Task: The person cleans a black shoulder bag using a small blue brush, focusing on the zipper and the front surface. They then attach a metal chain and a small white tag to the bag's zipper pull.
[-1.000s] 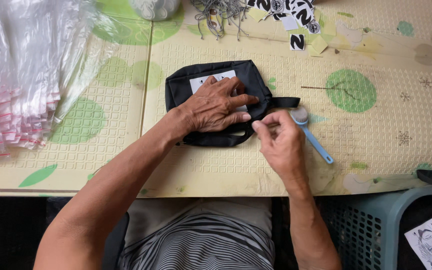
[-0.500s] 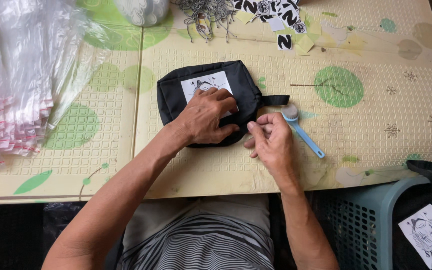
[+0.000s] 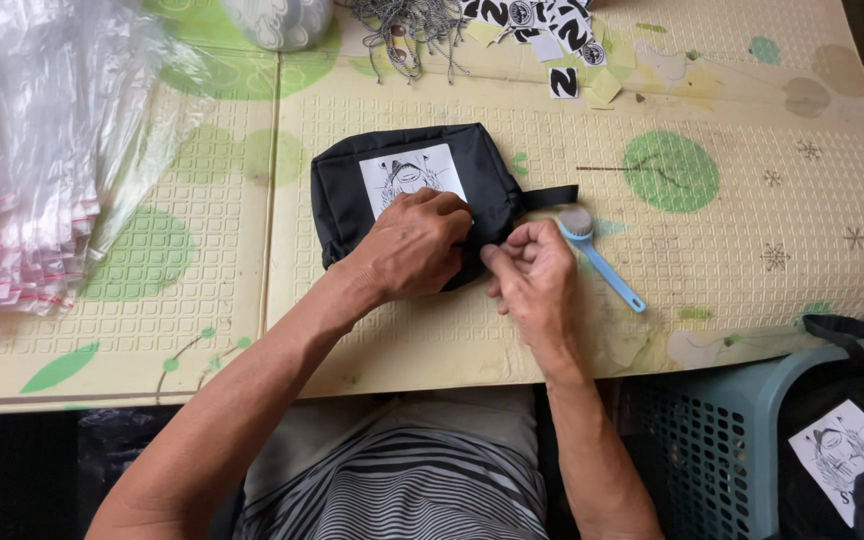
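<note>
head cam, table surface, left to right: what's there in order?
Stack of clear plastic bags → black pouch with the left hand on it → right hand at the pouch's edge → blue brush → green dot on the mat.
</note>
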